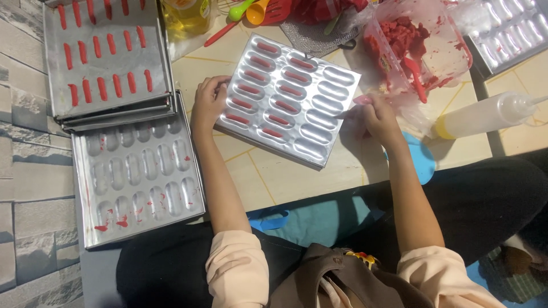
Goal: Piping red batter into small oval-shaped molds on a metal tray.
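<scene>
Metal mould tray (297, 97) with oblong wells sits tilted at mid floor (297, 177), on pale tiles; wells on its left half carry red paste strips, right-hand wells bare. Left hand (208, 102) curled, fingers gripping the tray's left edge. Right hand (377, 117) closed around a clear piping bag (357, 108), tip at the tray's right edge. Clear plastic tub (451, 40) of red paste near the far right edge. Squeeze bottle (485, 114) lies just right of the right hand. Empty tray (137, 177) at left edge; filled trays (105, 57) stacked at far left corner.
</scene>
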